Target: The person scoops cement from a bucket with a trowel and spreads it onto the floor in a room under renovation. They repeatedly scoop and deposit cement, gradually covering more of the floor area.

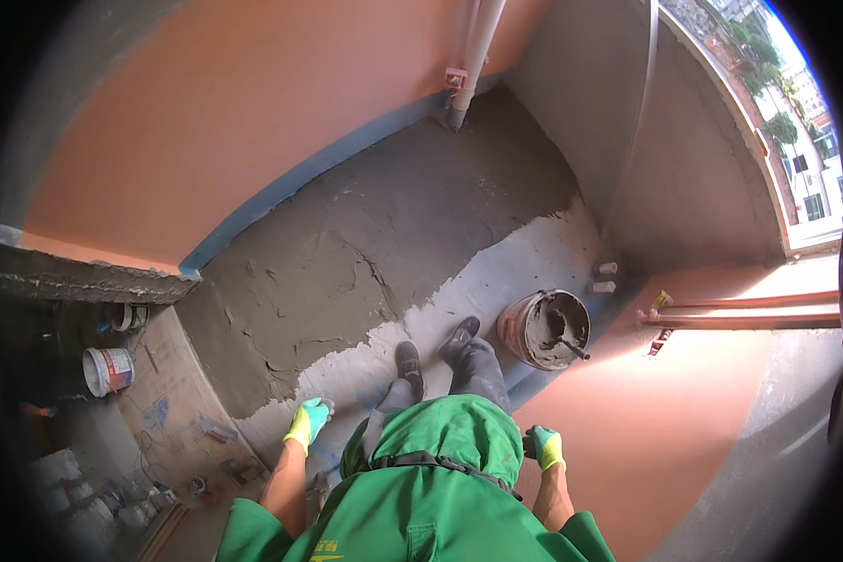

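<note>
My left hand [309, 421], in a yellow and teal work glove, hangs beside my left leg over the edge of the wet grey mortar [347, 253]. Its fingers look curled in, and nothing shows in them. Gloved the same way, my right hand [546, 448] is held low by my right hip. Its fingers are closed by a dark shape I cannot identify. Ahead of that hand stands a bucket [512, 328] of grey mortar. A dark-handled tool [573, 349] rests in it, its head sunk in the mix.
My shoes stand on pale floor along the mortar's ragged edge. A white pipe [482, 42] rises in the far corner by the orange wall [206, 122]. Two short pipe stubs [605, 277] poke up past the bucket. At left are a board [173, 375] and a white bucket [108, 372].
</note>
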The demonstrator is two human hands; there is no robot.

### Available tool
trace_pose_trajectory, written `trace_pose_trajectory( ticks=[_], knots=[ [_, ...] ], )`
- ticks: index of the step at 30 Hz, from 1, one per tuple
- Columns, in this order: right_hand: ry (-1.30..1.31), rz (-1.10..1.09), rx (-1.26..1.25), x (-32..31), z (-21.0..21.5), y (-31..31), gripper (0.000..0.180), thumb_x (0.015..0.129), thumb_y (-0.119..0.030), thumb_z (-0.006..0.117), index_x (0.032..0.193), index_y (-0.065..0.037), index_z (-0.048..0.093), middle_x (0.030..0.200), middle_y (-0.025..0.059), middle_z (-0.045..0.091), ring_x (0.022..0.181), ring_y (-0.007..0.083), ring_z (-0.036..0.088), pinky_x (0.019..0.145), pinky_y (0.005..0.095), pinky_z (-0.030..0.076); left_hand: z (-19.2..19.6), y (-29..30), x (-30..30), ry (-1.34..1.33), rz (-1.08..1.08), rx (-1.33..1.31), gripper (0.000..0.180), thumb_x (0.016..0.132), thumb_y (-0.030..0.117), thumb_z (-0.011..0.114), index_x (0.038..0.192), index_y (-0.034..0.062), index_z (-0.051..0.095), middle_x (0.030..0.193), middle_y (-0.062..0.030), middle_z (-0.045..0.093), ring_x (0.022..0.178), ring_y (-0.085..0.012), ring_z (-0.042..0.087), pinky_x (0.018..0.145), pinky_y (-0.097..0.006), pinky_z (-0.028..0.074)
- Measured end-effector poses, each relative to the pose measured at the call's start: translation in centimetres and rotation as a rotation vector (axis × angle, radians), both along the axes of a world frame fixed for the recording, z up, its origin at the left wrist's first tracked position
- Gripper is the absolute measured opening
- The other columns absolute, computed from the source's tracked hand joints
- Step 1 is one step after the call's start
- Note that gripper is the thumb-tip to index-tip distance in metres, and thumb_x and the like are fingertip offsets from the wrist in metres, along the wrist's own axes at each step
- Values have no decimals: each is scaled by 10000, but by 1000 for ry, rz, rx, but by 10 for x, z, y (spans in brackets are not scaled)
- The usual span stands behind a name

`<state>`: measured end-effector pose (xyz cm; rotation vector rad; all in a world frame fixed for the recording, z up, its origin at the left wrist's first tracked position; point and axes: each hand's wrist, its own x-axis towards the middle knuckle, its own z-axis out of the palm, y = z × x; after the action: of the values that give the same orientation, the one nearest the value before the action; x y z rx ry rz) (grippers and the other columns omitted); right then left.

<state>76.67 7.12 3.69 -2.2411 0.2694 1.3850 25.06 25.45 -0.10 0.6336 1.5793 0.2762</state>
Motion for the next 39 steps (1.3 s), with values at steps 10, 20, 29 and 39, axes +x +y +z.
trace_pose_trajectory(
  ticks=[10, 20, 29, 39],
  knots=[
    [-80, 247, 443, 30, 38, 166, 243, 943, -206, 511, 987, -38, 681, 777, 97, 697, 589, 187, 643, 550, 306, 518, 0, -50, -1, 160, -27, -172, 249, 887, 208, 547, 986, 53, 715, 866, -74, 700, 710, -185, 634, 603, -333, 486],
    [-19, 113, 109, 7, 12, 77, 241, 937, -217, 542, 966, -13, 666, 771, 119, 700, 581, 225, 655, 510, 342, 520, -7, 1, 14, 149, -76, -142, 258, 887, 152, 527, 1064, 74, 699, 887, -30, 700, 734, -156, 628, 645, -303, 477],
    [-12, 105, 130, 16, 17, 85, 242, 937, -218, 529, 970, -21, 667, 774, 130, 700, 574, 229, 656, 504, 344, 516, 6, 5, 17, 185, -152, -67, 237, 862, 196, 562, 941, 49, 730, 787, -69, 701, 661, -149, 617, 581, -312, 478],
    [-69, 117, 360, 13, 31, 119, 269, 963, -221, 502, 1037, -29, 674, 804, 99, 703, 608, 202, 659, 544, 314, 531, -15, 22, 16, 140, -194, -121, 245, 857, 185, 563, 972, 57, 737, 781, -50, 698, 660, -148, 613, 606, -308, 487]
  ],
)
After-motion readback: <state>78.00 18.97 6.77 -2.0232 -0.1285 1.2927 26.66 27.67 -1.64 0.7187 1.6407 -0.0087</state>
